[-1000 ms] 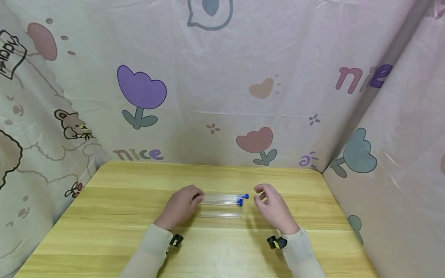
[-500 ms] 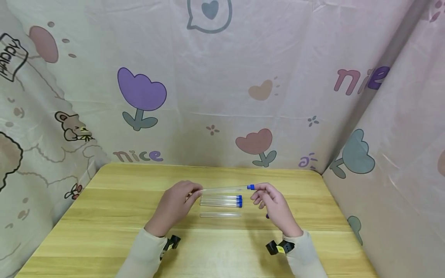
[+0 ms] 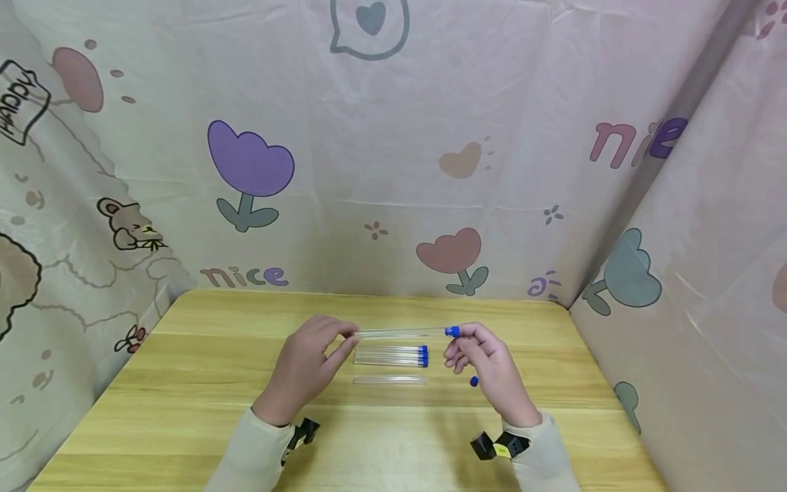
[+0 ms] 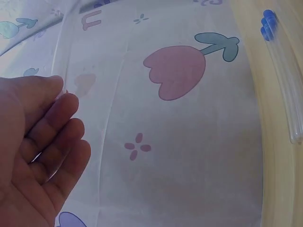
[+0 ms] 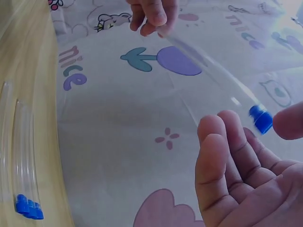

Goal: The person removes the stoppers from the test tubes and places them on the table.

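A clear test tube point(image 3: 402, 333) is held nearly level above the table, its blue cap point(image 5: 261, 119) at the right end. My left hand point(image 3: 312, 365) pinches the tube's left end between thumb and finger; in the left wrist view the tube rises from that pinch, its far part faint. My right hand point(image 3: 488, 372) has fingertips on the cap, the other fingers curled beside it. Just nearer to me lie several capped tubes point(image 3: 390, 355) side by side, blue caps to the right. Nearer still lies one tube without a cap point(image 3: 390, 380).
A loose blue cap point(image 3: 474, 381) sits on the wood-grain table point(image 3: 246, 383) beside my right hand. A printed cloth point(image 3: 369, 137) hangs behind the table and along both sides. A small black camera is strapped to each wrist.
One capped tube has been lifted off the row, up and away from me, by my left hand. My right hand has come to its cap, which has since shifted slightly right with it.
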A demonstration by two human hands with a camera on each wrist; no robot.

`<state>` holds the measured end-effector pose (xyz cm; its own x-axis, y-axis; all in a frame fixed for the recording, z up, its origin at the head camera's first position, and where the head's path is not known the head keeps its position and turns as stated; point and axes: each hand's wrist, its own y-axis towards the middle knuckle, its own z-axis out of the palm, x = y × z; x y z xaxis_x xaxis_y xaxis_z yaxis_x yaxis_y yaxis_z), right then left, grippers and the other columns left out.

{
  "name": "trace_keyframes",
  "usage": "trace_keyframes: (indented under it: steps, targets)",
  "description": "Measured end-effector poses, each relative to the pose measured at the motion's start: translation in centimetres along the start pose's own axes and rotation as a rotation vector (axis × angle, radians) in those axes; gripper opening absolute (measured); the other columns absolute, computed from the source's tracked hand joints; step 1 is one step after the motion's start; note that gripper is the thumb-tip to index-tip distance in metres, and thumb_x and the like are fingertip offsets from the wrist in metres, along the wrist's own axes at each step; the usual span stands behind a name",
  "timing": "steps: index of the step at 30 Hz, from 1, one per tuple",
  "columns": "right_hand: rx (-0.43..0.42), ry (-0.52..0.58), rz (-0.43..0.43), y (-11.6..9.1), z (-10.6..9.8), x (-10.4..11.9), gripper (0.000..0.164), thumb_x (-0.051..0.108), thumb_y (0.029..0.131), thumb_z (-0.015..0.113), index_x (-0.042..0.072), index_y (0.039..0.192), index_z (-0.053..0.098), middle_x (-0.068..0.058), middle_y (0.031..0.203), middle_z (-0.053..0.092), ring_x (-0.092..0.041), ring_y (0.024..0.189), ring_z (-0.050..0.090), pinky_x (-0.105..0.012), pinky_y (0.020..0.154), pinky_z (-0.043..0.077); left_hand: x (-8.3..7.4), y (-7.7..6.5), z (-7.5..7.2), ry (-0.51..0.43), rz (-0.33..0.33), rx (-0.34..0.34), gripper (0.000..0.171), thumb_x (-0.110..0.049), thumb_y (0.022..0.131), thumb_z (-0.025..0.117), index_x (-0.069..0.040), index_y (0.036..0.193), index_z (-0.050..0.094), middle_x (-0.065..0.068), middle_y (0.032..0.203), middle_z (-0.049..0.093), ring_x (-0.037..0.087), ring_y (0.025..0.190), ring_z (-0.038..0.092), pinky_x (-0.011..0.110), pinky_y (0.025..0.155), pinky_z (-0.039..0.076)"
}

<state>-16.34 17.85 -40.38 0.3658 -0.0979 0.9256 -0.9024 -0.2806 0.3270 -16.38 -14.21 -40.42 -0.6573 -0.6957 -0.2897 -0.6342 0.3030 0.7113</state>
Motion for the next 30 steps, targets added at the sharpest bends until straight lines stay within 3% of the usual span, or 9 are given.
trace_keyframes:
  steps: [5,10,15,24,30]
  targets:
    - [0.001,0.036,-0.015,-0.12,0.04,0.43,0.02,0.007,0.11,0.043,-0.006,0.118,0.057,-0.025,0.096,0.065,-0.02,0.083,0.068,-0.032,0.071,0.06,-0.16,0.09,-0.1,-0.002,0.028,-0.024,0.016,-0.013,0.09,0.081,-0.012,0.105,0.077,-0.006,0.102,0.075,0.012,0.097,0.067,0.034,0.083,0.059]
    - [-0.065,0.088,-0.013,-0.06,0.14,0.52,0.025,0.013,0.111,0.047,-0.007,0.124,0.055,-0.021,0.096,0.064,-0.018,0.081,0.067,-0.032,0.071,0.061,-0.24,0.14,-0.1,-0.012,0.049,-0.018,0.018,-0.011,0.089,0.082,-0.012,0.105,0.076,-0.007,0.103,0.074,0.011,0.098,0.066,0.033,0.084,0.059]
    - [-0.12,0.097,-0.001,0.01,0.22,0.37,0.026,0.016,0.109,0.055,-0.009,0.116,0.058,-0.015,0.092,0.065,-0.016,0.077,0.067,-0.032,0.07,0.061,-0.32,0.19,-0.04,-0.024,0.062,0.018,0.019,-0.014,0.089,0.083,-0.014,0.106,0.075,-0.008,0.103,0.073,0.011,0.098,0.066,0.033,0.084,0.058]
    - [-0.138,0.1,0.03,-0.02,0.39,0.12,0.024,0.016,0.108,0.057,-0.007,0.111,0.06,-0.024,0.093,0.065,-0.016,0.075,0.069,-0.033,0.07,0.062,-0.66,0.1,-0.13,-0.032,-0.04,0.138,0.029,-0.025,0.09,0.083,-0.013,0.114,0.073,-0.005,0.104,0.071,0.01,0.091,0.065,0.029,0.076,0.058]
    - [-0.122,0.104,0.058,0.02,0.63,-0.03,0.026,0.019,0.108,0.058,-0.007,0.112,0.06,-0.024,0.094,0.066,-0.018,0.076,0.07,-0.035,0.072,0.062,-0.71,0.12,-0.28,-0.025,-0.039,0.124,0.024,-0.026,0.09,0.082,-0.014,0.109,0.073,-0.006,0.099,0.071,0.008,0.088,0.065,0.028,0.075,0.058]
